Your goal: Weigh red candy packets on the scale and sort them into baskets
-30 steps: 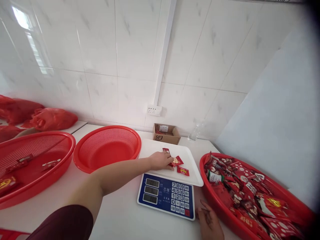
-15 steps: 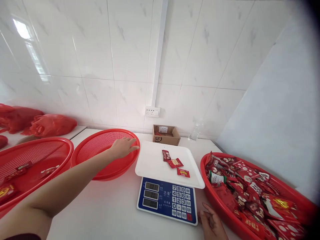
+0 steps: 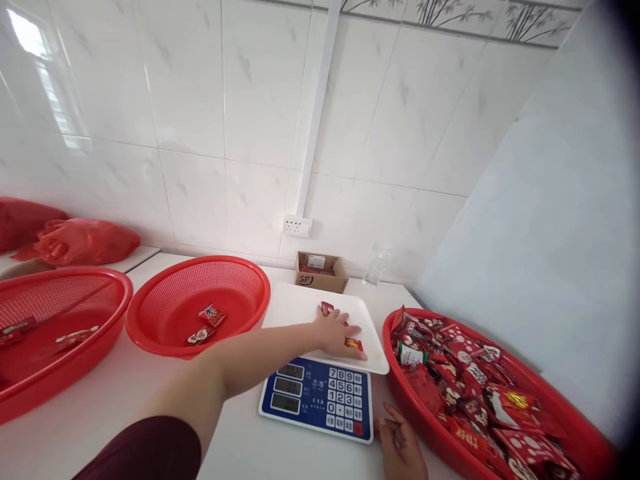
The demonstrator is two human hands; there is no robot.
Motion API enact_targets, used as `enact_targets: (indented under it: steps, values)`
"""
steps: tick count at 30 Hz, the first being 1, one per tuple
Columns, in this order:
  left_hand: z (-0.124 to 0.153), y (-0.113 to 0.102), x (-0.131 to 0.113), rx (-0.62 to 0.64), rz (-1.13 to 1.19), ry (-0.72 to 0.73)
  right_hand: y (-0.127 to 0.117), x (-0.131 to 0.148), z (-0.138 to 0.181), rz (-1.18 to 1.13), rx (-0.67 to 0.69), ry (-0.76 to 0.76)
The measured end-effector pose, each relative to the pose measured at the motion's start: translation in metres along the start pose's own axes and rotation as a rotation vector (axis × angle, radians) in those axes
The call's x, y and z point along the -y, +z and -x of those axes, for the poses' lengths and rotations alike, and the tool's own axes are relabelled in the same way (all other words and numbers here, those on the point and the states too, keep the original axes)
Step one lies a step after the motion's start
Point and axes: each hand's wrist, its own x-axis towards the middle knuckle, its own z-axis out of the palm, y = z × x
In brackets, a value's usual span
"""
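My left hand [image 3: 336, 335] lies over the white weighing tray [image 3: 290, 308], palm down with its fingers spread. It covers part of a few small red snack packets; one packet [image 3: 327, 307] shows beyond the knuckles and another packet [image 3: 353, 344] between the fingers. Whether the hand grips any is hidden. Below the tray is the blue keypad panel of the digital scale [image 3: 316, 401]. My right hand [image 3: 401, 445] rests on the table at the scale's right corner, fingers loosely bent and apart, holding nothing I can see.
A red basket [image 3: 197, 273] with a few packets stands left of the scale, another red basket [image 3: 107, 283] further left. On the right is a red basket [image 3: 425, 413] full of packets. Behind are a cardboard box [image 3: 320, 283], a clear plastic container [image 3: 376, 267] and red bags [image 3: 90, 241].
My left hand has moved right, from above the middle basket onto the packets on the tray. Packets now show in that basket. The view has shifted slightly; my right hand stays beside the scale.
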Motion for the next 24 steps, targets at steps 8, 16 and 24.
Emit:
enact_targets:
  steps: [8,16,24]
  values:
    - [-0.022,0.009,-0.011,-0.19,-0.144,0.049,0.002,-0.004,-0.002,0.022,-0.036,-0.048]
    - [0.011,-0.009,0.025,-0.271,-0.109,0.042,0.001,-0.001,0.001,0.013,-0.045,-0.044]
    - [0.124,-0.046,0.088,-0.352,0.026,-0.213,-0.003,-0.009,-0.006,0.069,-0.015,0.004]
